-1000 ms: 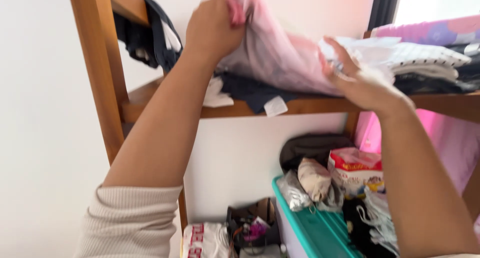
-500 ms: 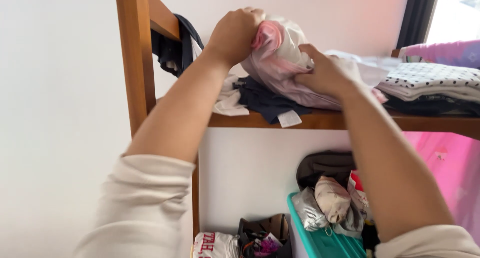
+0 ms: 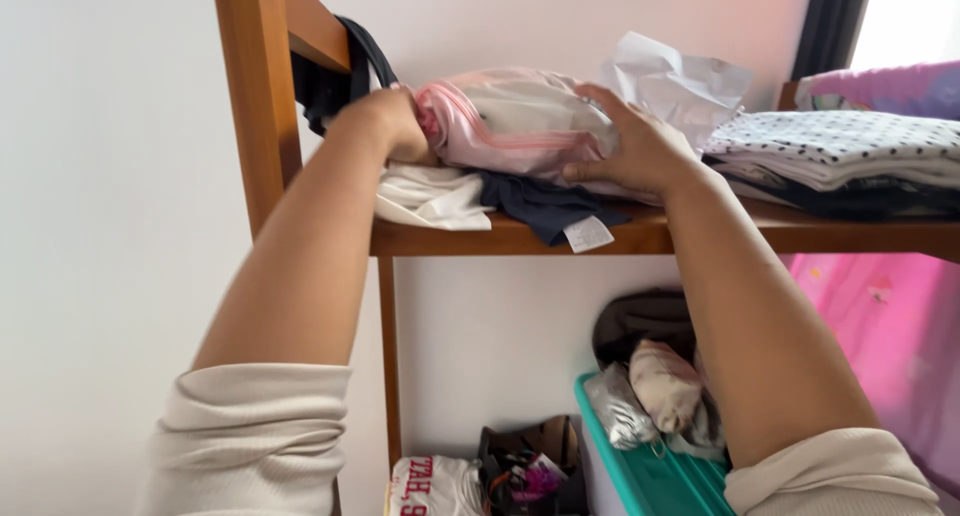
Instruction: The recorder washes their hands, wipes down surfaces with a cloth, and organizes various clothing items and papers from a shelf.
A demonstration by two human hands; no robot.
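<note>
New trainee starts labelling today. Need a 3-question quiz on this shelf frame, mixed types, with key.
1. True or false: both hands rest on the pink folded garment.
2. What lies directly under it? A) dark blue garment B) a towel C) bare wood
3. Which hand is nearer the crumpled white paper?

Key: 1 true: left hand at its end, right hand on its front. 2 A, the dark blue garment. 3 right.

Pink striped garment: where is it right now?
In the head view, the pink striped garment lies folded on the wooden shelf, upper centre, atop a navy garment, between the left hand and right hand.
</note>
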